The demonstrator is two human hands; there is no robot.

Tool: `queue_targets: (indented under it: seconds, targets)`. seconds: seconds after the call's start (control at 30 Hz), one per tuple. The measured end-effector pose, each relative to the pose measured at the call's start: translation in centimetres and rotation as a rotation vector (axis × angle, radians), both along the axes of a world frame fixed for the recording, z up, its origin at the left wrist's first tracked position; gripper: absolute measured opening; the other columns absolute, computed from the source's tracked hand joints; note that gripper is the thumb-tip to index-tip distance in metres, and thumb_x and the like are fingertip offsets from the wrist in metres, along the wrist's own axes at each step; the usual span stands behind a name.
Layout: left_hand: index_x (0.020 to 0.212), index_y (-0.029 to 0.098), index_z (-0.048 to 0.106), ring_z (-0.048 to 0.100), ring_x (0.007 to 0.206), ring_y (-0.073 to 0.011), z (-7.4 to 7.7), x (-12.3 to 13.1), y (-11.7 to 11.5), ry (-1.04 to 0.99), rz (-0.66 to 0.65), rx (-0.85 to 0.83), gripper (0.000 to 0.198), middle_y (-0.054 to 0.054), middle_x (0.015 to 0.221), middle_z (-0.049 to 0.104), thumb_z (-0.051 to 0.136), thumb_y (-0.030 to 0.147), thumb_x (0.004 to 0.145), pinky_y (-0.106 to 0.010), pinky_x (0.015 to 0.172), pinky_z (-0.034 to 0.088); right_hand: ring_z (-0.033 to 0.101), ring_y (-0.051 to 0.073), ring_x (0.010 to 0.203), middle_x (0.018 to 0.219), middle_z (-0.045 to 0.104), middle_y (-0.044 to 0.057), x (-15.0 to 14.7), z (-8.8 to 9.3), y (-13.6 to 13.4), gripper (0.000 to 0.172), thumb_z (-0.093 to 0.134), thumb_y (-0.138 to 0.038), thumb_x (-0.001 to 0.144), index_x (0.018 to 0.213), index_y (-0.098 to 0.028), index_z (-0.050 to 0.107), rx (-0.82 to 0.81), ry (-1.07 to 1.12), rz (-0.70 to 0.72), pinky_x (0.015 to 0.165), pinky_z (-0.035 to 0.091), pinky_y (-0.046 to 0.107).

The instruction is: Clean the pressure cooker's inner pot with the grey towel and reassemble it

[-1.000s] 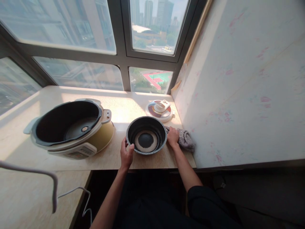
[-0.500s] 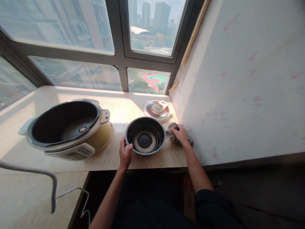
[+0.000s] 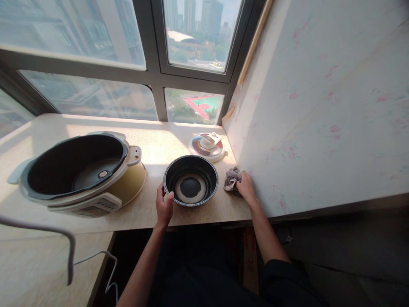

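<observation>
Just left of the black pot (image 3: 191,187), the person's left hand (image 3: 164,209) has hold of its near-left side, thumb at the rim and fingers against the outer wall. On the opposite side, a little to the right of the pot and apart from it, the right hand (image 3: 246,187) is closed on a bunched grey-brown cloth (image 3: 232,176), which rests on the pale countertop (image 3: 211,215). The two hands are well apart, with the pot between them, upright and open at the top; a light ring surrounds a dark disc on its floor. Beyond the pot, toward the window (image 3: 194,81), a round lid (image 3: 207,147) with a raised white handle lies flat on the counter, near the pot's far-right rim. Well to the left of the pot stands the larger cooker body (image 3: 132,183), its dark cavity uncovered, its control panel facing the near side and its wall yellowish. Farther left and nearer than the pot, a grey cable (image 3: 70,251) hangs in view. To the right of the pot, past the cloth, rises a wall (image 3: 306,128) with faint pink flowers.
</observation>
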State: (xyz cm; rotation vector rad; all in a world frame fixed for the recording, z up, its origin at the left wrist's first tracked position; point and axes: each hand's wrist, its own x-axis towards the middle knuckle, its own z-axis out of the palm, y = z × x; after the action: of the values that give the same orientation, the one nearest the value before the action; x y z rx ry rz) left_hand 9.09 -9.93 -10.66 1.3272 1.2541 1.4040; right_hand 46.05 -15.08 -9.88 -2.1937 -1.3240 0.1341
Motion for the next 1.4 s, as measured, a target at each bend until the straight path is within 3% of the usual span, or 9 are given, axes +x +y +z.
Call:
queue_targets:
  seconds: [0.2, 0.47, 0.7, 0.8, 1.0, 1.2, 1.4]
  targets:
    - [0.134, 0.017, 0.056, 0.06, 0.117, -0.0302, 0.1, 0.0, 0.0, -0.001, -0.002, -0.002, 0.057, -0.014, 0.131, 0.063, 0.06, 0.044, 0.084, -0.047, 0.108, 0.044, 0.057, 0.03, 0.124, 0.145, 0.052, 0.013, -0.1, -0.4, 0.3, 0.069, 0.045, -0.005, 0.079, 0.144, -0.023, 0.055, -0.064, 0.047, 0.031, 0.11, 0.043, 0.045]
    - [0.134, 0.019, 0.056, 0.06, 0.118, -0.0288, -0.1, 0.0, 0.1, -0.006, -0.003, 0.01, 0.055, -0.012, 0.13, 0.063, 0.06, 0.042, 0.084, -0.044, 0.107, 0.045, 0.046, 0.029, 0.142, 0.145, 0.06, 0.005, 1.4, -1.4, -0.6, 0.052, 0.053, -0.016, 0.07, 0.116, -0.024, 0.075, 0.01, 0.43, 0.094, 0.125, 0.027, 0.046]
    - [0.135, 0.019, 0.056, 0.061, 0.119, -0.029, -0.3, -0.1, 0.3, -0.019, -0.038, 0.002, 0.055, -0.012, 0.131, 0.063, 0.06, 0.041, 0.085, -0.044, 0.106, 0.045, 0.06, 0.029, 0.129, 0.131, 0.07, 0.004, 1.5, -0.4, -0.6, 0.043, 0.048, -0.046, 0.091, 0.118, -0.026, 0.074, -0.025, 0.562, 0.101, 0.112, 0.045, 0.045]
    - [0.136, 0.02, 0.055, 0.06, 0.12, -0.0297, -0.5, -0.1, 0.3, -0.029, -0.04, -0.001, 0.056, -0.012, 0.133, 0.063, 0.061, 0.042, 0.085, -0.045, 0.108, 0.044, 0.058, 0.032, 0.131, 0.128, 0.071, 0.005, 0.8, 0.1, -0.5, 0.047, 0.061, -0.057, 0.085, 0.118, -0.025, 0.074, -0.027, 0.551, 0.105, 0.115, 0.04, 0.049]
    - [0.136, 0.019, 0.055, 0.06, 0.12, -0.0296, -0.4, -0.2, 0.2, -0.057, -0.07, -0.01, 0.056, -0.013, 0.133, 0.063, 0.061, 0.041, 0.085, -0.046, 0.108, 0.044, 0.047, 0.034, 0.142, 0.15, 0.056, 0.008, 1.0, 1.5, -1.4, 0.078, 0.08, -0.039, 0.065, 0.139, -0.024, 0.061, -0.081, 0.531, 0.177, 0.12, 0.033, 0.051]
    - [0.136, 0.02, 0.055, 0.06, 0.122, -0.0304, -0.4, -0.2, 0.3, -0.053, -0.073, -0.007, 0.056, -0.013, 0.134, 0.062, 0.061, 0.041, 0.084, -0.047, 0.108, 0.045, 0.056, 0.031, 0.135, 0.152, 0.053, 0.011, 2.3, 3.2, -2.6, 0.094, 0.064, -0.014, 0.057, 0.15, -0.021, 0.05, -0.21, 0.731, 0.275, 0.112, 0.045, 0.049]
    - [0.136, 0.018, 0.054, 0.059, 0.124, -0.0309, -0.6, -0.2, 0.3, -0.06, -0.075, -0.007, 0.057, -0.014, 0.136, 0.062, 0.062, 0.041, 0.084, -0.048, 0.109, 0.044, 0.043, 0.034, 0.145, 0.158, 0.044, 0.017, 1.3, 2.0, -1.6, 0.101, 0.061, -0.015, 0.054, 0.153, -0.015, 0.042, -0.218, 0.501, 0.259, 0.121, 0.03, 0.051]
